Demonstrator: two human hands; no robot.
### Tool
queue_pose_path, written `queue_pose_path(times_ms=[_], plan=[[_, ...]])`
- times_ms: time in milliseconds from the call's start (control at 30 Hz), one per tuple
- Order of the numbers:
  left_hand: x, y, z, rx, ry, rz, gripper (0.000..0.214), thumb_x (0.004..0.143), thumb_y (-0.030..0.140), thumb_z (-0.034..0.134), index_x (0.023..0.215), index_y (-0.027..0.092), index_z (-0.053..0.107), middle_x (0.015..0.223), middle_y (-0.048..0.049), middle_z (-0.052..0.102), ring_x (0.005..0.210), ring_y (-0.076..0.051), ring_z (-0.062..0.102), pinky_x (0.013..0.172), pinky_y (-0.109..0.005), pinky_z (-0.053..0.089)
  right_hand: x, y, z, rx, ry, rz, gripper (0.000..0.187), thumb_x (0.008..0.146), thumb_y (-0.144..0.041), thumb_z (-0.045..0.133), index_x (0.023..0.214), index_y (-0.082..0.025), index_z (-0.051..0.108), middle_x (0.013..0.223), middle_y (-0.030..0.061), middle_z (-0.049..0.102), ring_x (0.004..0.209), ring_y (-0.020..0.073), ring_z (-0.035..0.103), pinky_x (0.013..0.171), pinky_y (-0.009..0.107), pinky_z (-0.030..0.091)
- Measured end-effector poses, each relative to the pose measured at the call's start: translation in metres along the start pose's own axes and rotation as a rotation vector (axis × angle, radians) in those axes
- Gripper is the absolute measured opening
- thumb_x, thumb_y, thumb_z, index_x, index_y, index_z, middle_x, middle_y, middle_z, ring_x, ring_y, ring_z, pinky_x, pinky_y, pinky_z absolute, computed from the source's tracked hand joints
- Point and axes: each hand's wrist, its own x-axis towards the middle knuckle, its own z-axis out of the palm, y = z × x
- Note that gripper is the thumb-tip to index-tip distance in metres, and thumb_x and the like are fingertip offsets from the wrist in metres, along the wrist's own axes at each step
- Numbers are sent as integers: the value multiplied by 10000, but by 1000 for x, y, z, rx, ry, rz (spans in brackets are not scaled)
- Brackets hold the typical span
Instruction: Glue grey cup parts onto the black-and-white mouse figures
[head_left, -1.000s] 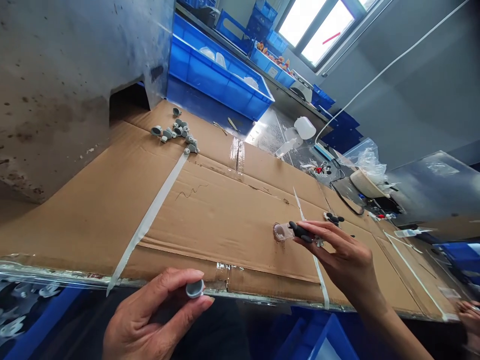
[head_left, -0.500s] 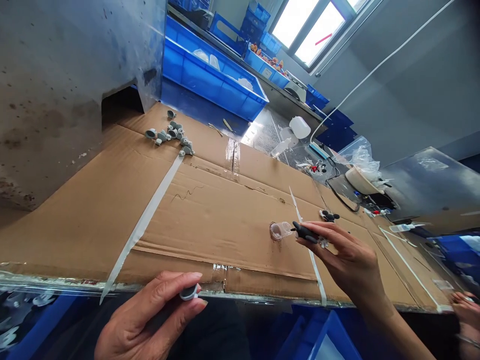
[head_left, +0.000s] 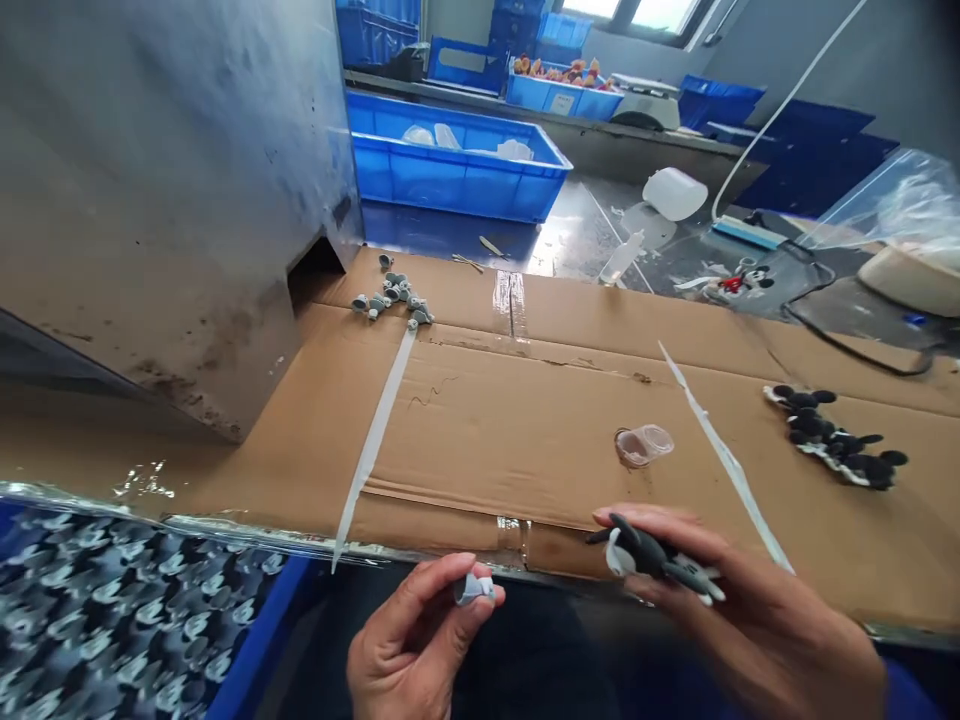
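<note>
My left hand [head_left: 409, 645] is closed in a pinch on a small grey plastic part [head_left: 474, 588], held below the front edge of the cardboard-covered table [head_left: 480, 420]. My right hand [head_left: 750, 625] grips a black-and-white mouse-shaped figure [head_left: 652, 558] lying across its fingers, just right of the left hand. A small clear cup [head_left: 642, 445] lies on the cardboard just beyond the right hand. A heap of small grey parts [head_left: 394, 297] sits at the far left of the cardboard.
A row of black-and-white figures [head_left: 836, 437] lies on the cardboard at right. A blue bin of several grey-white figures [head_left: 112, 620] is at lower left. Blue crates [head_left: 457, 160], a white container [head_left: 673, 193] and a cable [head_left: 847, 345] stand behind. A grimy panel [head_left: 165, 190] rises at left.
The camera view swung down and right. My right hand drew back from the clear cup toward me, and the figure in it now shows fully. My left hand moved right, closer to it.
</note>
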Motion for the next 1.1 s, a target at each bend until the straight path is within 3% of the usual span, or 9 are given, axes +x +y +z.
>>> queue_pose_path(times_ms=[133, 300, 533, 700, 867, 1100], plan=[[4, -8, 1, -34, -15, 52, 299, 538, 344, 1023, 763, 257, 846, 743, 1, 819, 625, -174, 789, 687, -167, 647, 9, -10, 30, 169, -24, -73, 220, 1003, -407, 668, 1197, -311, 702, 1008, 16, 808, 898, 177, 787, 814, 192, 636], [5, -17, 4, -43, 18, 146, 305, 537, 345, 1026, 763, 266, 837, 733, 16, 820, 578, -167, 778, 648, -175, 650, 19, -12, 46, 297, -26, -113, 180, 1006, -388, 664, 1138, -277, 714, 950, 29, 808, 843, 164, 788, 777, 172, 625], [3, -21, 10, -7, 17, 284, 258, 616, 322, 997, 813, 290, 833, 781, 65, 825, 612, -116, 778, 723, -131, 633, 17, -10, 51, 373, -110, -112, 186, 1030, -346, 632, 1172, -241, 687, 963, 40, 789, 863, 145, 771, 804, 170, 612], [4, -21, 11, 13, 12, 300, 248, 631, 327, 988, 823, 315, 831, 787, 95, 825, 615, -99, 775, 723, -108, 621, 18, -11, 51, 397, -102, -107, 177, 1025, -330, 642, 1170, -240, 692, 943, 41, 791, 840, 153, 770, 785, 187, 620], [5, -22, 10, 25, 38, 313, 264, 606, 326, 999, 812, 310, 833, 771, 65, 827, 582, -128, 770, 644, -140, 634, 18, -11, 52, 407, -92, -92, 185, 1009, -305, 669, 1186, -254, 686, 954, 34, 796, 861, 160, 773, 807, 196, 620], [7, -22, 9, 57, 33, 326, 257, 608, 350, 996, 804, 325, 832, 765, 88, 823, 595, -104, 767, 689, -122, 622, 19, -11, 53, 421, -110, -101, 167, 1038, -310, 620, 1184, -241, 666, 957, 25, 785, 870, 133, 763, 810, 164, 601]])
